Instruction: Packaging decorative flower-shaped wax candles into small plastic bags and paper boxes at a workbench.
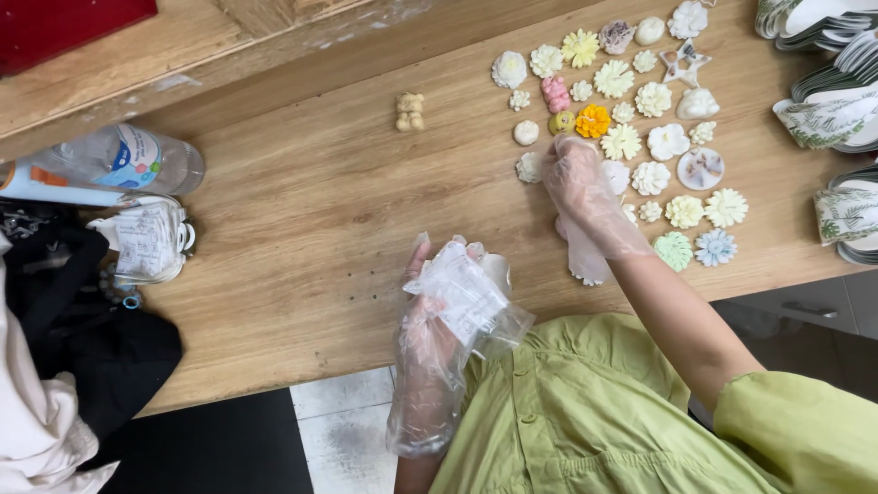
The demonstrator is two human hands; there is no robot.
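Bagging work appears to be the step in hand: the left hand (437, 352), in a loose clear plastic glove, has its grip closed on a small clear plastic bag (466, 297) held up near the front edge of the wooden desk (311, 229). The right hand (578, 187), gloved likewise, reaches down into a spread of small moulded flower-shaped pieces (640, 119) in white, cream, yellow, orange, pink, green and pale blue; its fingers curl over the left edge of the spread, but whether they hold a piece cannot be told. Judgement: the next move calls for a gentle pinch on one piece without disturbing its close neighbours, and for the bag mouth to be held open. One tan moulded figure (410, 111) stands well apart. At far left lies a clear bottle (119, 163) with a white and blue label, beside a clear packet (146, 240) bearing white printed paper. Stacked leaf-patterned items (837, 110) sit at the right edge.
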